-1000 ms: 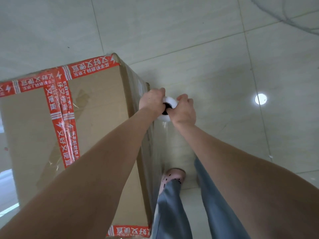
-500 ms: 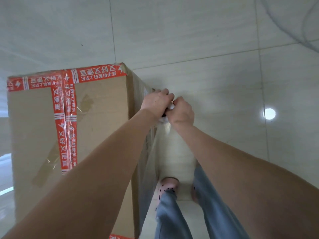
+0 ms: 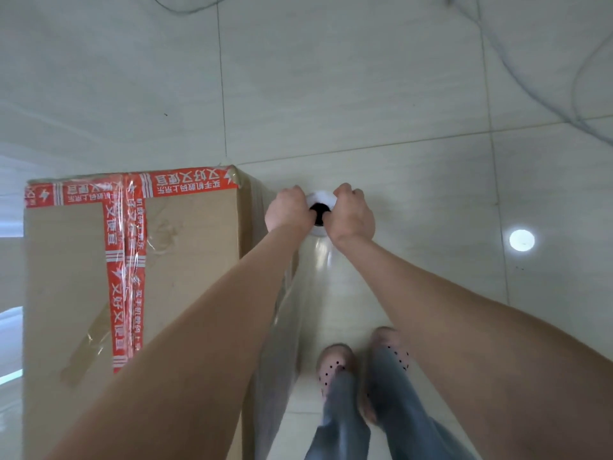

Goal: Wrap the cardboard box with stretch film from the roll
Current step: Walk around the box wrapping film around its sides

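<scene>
A tall cardboard box (image 3: 185, 254) sealed with red printed tape stands on the floor at the left. Just off its far right corner, an upright roll of stretch film (image 3: 319, 200) shows its white end and dark core. My left hand (image 3: 288, 212) grips the roll's top from the left and my right hand (image 3: 352, 215) grips it from the right. A clear sheet of film (image 3: 292, 327) runs from the roll back along the box's right side. The roll's lower part is hidden beneath my hands.
Pale tiled floor (image 3: 398, 94) surrounds the box. My feet in pink perforated shoes (image 3: 335, 363) and jeans stand to the right of the box. A thin cable (image 3: 530, 78) loops across the floor at the top right. A bright light reflection (image 3: 521, 240) sits on the right.
The view has tipped so the box sits lower and farther left. The roll, held in both hands, has moved out to the right of the box's corner, and its top end shows again.
</scene>
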`<state>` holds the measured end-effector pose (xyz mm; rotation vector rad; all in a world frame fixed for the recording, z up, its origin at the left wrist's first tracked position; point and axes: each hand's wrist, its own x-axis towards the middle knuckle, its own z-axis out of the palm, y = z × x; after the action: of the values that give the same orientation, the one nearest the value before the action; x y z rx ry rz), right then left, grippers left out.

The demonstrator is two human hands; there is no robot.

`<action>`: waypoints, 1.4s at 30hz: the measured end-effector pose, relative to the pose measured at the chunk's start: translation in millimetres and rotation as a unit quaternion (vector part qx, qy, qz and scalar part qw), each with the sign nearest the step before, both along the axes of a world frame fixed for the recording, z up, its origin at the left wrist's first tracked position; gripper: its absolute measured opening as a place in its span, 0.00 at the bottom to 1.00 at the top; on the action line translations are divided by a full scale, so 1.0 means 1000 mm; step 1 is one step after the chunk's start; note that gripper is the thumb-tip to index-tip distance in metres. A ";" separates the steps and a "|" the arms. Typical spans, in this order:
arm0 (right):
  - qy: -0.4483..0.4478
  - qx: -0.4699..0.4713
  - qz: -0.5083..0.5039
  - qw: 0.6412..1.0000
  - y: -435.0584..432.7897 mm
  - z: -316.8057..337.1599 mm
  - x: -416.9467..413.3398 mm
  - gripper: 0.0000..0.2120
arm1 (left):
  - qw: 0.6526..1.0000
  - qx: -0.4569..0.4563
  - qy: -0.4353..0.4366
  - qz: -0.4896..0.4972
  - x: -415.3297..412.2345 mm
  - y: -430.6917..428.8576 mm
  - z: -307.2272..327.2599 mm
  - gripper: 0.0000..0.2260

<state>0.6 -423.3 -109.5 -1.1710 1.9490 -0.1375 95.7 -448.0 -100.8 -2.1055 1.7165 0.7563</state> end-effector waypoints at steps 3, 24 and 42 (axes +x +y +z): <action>0.014 -0.006 0.014 1.000 -0.006 0.001 0.001 0.15 | 0.996 -0.039 -0.001 -0.086 -0.001 -0.004 0.001 0.12; -0.032 0.081 -0.060 0.994 -0.071 -0.002 0.028 0.20 | 0.986 0.012 -0.068 -0.151 0.033 -0.093 0.004 0.11; -0.024 -0.032 -0.015 0.999 -0.123 -0.003 0.074 0.19 | 0.994 0.014 -0.067 -0.085 0.077 -0.140 -0.004 0.08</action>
<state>74.1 -546.1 -112.8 -1.1687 1.9336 -0.2428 172.7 -588.4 -104.6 -1.9161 1.7745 0.5730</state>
